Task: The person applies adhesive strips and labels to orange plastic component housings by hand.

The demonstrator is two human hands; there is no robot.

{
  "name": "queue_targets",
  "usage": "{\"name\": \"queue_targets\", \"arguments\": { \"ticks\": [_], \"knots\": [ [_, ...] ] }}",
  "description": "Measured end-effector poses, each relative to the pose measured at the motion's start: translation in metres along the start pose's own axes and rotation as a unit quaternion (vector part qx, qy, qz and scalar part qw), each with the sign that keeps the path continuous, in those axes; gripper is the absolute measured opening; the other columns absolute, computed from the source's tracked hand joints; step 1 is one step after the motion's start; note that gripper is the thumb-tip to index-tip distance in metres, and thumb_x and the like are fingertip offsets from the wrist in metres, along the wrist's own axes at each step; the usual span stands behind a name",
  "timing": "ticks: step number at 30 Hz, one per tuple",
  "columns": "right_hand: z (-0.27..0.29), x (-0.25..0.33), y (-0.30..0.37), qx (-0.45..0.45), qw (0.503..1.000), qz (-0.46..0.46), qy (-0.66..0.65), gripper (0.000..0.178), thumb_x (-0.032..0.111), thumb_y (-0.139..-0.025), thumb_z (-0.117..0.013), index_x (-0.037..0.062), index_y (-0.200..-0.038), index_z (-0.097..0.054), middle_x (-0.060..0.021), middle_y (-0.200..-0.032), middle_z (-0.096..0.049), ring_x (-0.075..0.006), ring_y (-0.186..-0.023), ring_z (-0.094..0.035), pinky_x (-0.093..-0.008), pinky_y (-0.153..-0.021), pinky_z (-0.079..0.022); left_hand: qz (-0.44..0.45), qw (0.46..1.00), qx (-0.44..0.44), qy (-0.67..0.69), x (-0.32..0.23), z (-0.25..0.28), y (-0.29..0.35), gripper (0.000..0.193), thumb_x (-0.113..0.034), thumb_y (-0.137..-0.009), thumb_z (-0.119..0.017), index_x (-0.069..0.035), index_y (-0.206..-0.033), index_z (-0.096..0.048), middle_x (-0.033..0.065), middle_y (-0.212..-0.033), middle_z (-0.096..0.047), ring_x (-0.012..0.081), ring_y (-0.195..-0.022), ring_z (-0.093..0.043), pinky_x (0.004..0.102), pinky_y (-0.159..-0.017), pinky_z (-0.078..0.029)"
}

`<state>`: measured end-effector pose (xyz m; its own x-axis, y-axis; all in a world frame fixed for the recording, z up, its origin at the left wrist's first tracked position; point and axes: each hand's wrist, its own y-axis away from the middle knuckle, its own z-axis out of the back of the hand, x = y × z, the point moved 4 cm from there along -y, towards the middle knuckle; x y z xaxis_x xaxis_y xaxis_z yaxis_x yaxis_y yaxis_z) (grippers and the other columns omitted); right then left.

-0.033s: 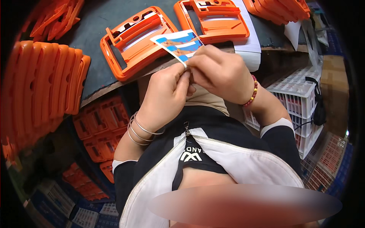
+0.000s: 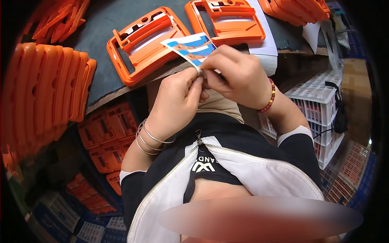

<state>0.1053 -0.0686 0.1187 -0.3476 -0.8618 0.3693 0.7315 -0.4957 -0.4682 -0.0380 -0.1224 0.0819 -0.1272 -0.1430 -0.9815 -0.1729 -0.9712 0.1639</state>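
A small printed sheet point(image 2: 190, 47) with a blue and orange picture and white borders is held up at the front edge of the table. My left hand point(image 2: 177, 95) is closed, its thumb and forefinger pinching the sheet's lower corner. My right hand point(image 2: 235, 75) is closed at the sheet's right edge, close against the left fingertips, which partly hide the grip. Just beyond the sheet lie two orange plastic frames, a left one point(image 2: 164, 60) and a right one point(image 2: 239, 30), each with slots and a raised bar. The sheet's tip overlaps the left frame.
Orange plastic parts point(image 2: 52, 83) stand in a tight row at the left, with more point(image 2: 298, 10) at the far right. White paper point(image 2: 263, 58) lies under the right frame. Beside me on the right are stacked white baskets point(image 2: 320, 91) and a cardboard box point(image 2: 356, 89). Orange parts point(image 2: 107, 131) sit below the table.
My right hand has shifted very slightly up along the sheet's edge. My left hand and the orange frames are as before.
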Motion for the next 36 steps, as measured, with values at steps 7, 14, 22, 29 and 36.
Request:
{"name": "queue_targets", "arguments": {
  "ticks": [7,14,22,29,36],
  "knots": [
    [-0.016,-0.082,0.051,-0.007,0.783,-0.367,-0.502,0.017,0.016,-0.099,-0.055,0.0013,-0.105,-0.063,-0.0069,-0.101,-0.067,-0.015,-0.092,-0.068,-0.0292,-0.078,-0.057,0.113,0.971,0.046,0.205,0.044,0.006,0.017,0.024,-0.013,-0.105,-0.05,0.006,-0.103,-0.063,0.0096,-0.091,-0.07,0.0113,-0.074,-0.065,0.0256,-0.071,-0.057],
    [0.008,-0.166,0.109,-0.222,0.623,-0.48,-0.577,0.033,0.022,-0.102,-0.047,-0.0007,-0.124,-0.057,-0.0118,-0.116,-0.066,-0.0233,-0.103,-0.067,-0.0346,-0.083,-0.059,0.263,0.909,0.017,0.323,0.153,0.02,0.067,0.022,-0.013,-0.103,-0.052,0.005,-0.106,-0.065,0.0107,-0.091,-0.073,0.0134,-0.07,-0.068,0.0253,-0.067,-0.058],
    [-0.036,-0.047,-0.001,-0.144,0.928,-0.13,-0.318,0.012,0.002,-0.103,-0.04,-0.0012,-0.106,-0.051,-0.0186,-0.11,-0.068,-0.0237,-0.097,-0.069,-0.0344,-0.089,-0.056,0.122,0.967,-0.156,0.158,0.059,0.062,0.029,0.039,-0.032,-0.099,-0.064,0.007,-0.102,-0.071,0.0123,-0.084,-0.072,0.0156,-0.075,-0.069,0.028,-0.07,-0.055],
    [-0.09,0.005,-0.027,0.017,0.961,0.129,-0.244,0.032,0.006,-0.07,-0.074,0.0065,-0.1,-0.062,-0.0087,-0.104,-0.067,-0.0268,-0.086,-0.067,-0.0353,-0.072,-0.057,0.066,0.956,-0.168,0.231,0.067,0.083,-0.024,0.023,-0.018,-0.097,-0.067,0.004,-0.104,-0.071,0.0081,-0.086,-0.071,0.0106,-0.071,-0.066,0.0246,-0.062,-0.054],
    [-0.089,-0.025,-0.066,0.002,0.983,0.099,-0.153,0.028,0.014,-0.077,-0.079,0.0091,-0.103,-0.069,-0.0052,-0.092,-0.065,-0.0269,-0.088,-0.063,-0.0385,-0.083,-0.051,0.063,0.996,-0.054,0.026,0.06,0.084,-0.031,0.02,-0.01,-0.097,-0.062,0.001,-0.109,-0.072,0.0043,-0.079,-0.069,0.0084,-0.063,-0.061,0.0254,-0.056,-0.052]
  ]
}}
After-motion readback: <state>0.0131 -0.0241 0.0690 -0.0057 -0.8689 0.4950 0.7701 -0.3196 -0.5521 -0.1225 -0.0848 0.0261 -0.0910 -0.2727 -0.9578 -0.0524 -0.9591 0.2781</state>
